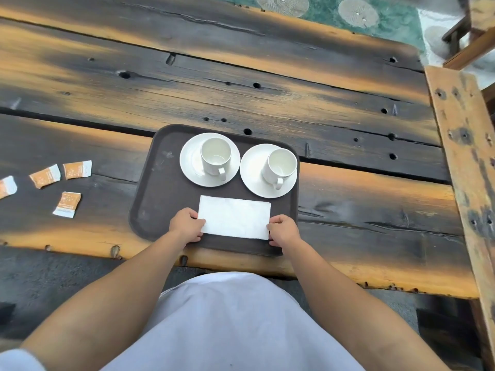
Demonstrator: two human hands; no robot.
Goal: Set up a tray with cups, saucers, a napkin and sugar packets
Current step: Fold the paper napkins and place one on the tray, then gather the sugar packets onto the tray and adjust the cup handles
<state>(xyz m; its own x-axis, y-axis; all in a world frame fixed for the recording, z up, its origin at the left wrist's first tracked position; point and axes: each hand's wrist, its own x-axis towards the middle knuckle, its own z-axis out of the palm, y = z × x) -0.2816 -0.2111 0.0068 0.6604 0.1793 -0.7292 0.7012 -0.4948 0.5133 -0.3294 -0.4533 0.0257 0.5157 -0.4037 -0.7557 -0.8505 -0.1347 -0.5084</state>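
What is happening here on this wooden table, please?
A person is setting up a dark tray. Two white cups already stand on their saucers at its far side. The left hand and right hand hold the short ends of a folded white napkin lying on the tray's near side. Four orange sugar packets lie on the table, left of the tray.

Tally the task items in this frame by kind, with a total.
Tray: 1
Saucers: 2
Cups: 2
Napkin: 1, held at its ends by the left hand and right hand
Sugar packets: 4, on the table beside the tray
Total: 10
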